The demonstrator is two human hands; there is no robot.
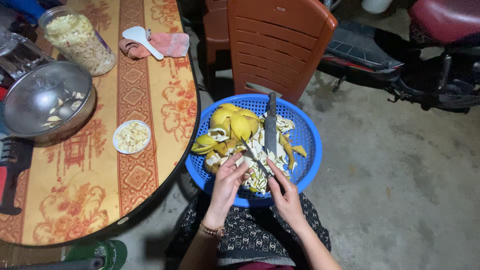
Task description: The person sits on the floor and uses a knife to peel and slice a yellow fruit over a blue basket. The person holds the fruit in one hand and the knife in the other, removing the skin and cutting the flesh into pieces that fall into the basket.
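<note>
Left hand [227,180] is closing loosely on a pale fruit piece [243,161]; right hand [284,192] is gripping a small knife [255,159] against it. Beyond both hands, the blue basket [305,135] is holding many yellow peels [225,132], so peeling seems well advanced. Larger knife [270,125] resting there.

Hands [227,182] [284,192] with knife [256,159] over basket [307,135]

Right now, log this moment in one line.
left hand: fruit piece | right hand: small knife | blue basket: peels, big knife

Bare forearms, gold-looking bracelet [213,230] — left wrist, dark patterned skirt [252,232]
</note>
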